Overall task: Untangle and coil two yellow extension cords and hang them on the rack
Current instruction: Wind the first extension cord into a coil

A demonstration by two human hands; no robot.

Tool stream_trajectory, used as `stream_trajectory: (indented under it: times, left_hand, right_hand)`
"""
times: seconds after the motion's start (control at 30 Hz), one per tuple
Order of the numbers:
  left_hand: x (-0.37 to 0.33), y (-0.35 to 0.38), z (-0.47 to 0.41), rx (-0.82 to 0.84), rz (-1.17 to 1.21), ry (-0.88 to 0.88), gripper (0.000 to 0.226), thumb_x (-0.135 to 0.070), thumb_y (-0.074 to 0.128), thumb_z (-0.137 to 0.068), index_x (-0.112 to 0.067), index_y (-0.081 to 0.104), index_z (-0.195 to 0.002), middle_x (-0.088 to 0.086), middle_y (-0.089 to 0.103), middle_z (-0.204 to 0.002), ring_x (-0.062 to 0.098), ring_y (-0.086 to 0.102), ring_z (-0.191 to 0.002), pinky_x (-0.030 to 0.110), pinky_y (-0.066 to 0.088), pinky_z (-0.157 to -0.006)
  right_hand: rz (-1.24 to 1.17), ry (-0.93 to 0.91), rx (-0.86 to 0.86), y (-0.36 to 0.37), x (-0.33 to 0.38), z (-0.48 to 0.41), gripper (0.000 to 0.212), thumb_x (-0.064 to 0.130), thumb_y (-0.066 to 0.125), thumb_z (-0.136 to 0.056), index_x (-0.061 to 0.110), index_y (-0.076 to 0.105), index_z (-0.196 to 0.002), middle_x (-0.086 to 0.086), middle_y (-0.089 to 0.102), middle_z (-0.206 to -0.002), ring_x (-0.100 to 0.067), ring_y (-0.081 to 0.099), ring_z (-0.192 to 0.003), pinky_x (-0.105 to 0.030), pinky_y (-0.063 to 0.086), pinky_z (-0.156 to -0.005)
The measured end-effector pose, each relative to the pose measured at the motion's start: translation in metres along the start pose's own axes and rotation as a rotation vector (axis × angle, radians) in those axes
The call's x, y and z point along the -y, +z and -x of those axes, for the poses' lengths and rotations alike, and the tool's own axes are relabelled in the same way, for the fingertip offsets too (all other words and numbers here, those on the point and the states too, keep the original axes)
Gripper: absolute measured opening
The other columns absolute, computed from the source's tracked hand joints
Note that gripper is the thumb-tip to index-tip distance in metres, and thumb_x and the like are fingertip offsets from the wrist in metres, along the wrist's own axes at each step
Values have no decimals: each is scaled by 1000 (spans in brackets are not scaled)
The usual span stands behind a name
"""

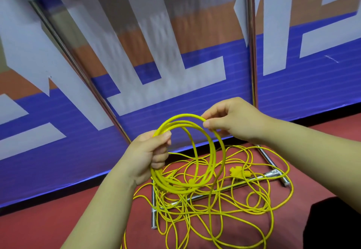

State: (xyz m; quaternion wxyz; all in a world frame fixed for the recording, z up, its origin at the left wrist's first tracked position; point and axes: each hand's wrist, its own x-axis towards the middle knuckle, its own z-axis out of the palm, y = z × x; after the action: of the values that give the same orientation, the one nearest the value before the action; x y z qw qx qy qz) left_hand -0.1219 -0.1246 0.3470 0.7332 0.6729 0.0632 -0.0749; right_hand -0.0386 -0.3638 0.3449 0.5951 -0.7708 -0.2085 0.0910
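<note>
Both hands (149, 156) (235, 121) gripping yellow coil (172, 185)

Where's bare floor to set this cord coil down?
Bare red floor lies lower left, below the banner, and far right between the tangled cords and the dark object. The middle is crowded: cords cover the rack base.

Cord tangle (213, 205) overlies rack base (273, 173) — coil (183, 115) above.

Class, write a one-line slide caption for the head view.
Left hand and right hand hold a yellow coil above tangled cord.
</note>
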Motion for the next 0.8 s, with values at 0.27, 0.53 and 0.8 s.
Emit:
stream_trajectory:
  times: [0.27,0.53,0.8]
  left_hand:
    - [30,44,-5,-101,-256,-47,17,-4,74,-85,1,71,-101,-5,58,-50,5,49,-37,14,36,-39]
    - [41,52,-18,-147,-153,-71,20,-12,78,-82,-10,77,-102,5,66,-65,8,33,-44,19,25,-43]
    - [48,62,-20,44,-115,-62,38,-25,82,-70,-5,75,-102,15,50,-81,11,26,-50,20,24,-42]
  right_hand:
    - [-36,63,-80,7,6,-4,11,15,86,-76,16,80,-85,-3,76,-74,-6,68,-65,-23,58,-68]
    - [-137,138,-46,10,7,-3,15,9,84,-76,8,77,-89,-12,77,-79,-19,73,-69,-29,62,-67]
    - [-298,208,-68,19,6,-1,14,5,81,-80,7,75,-92,-9,73,-74,-16,69,-60,-23,56,-56]
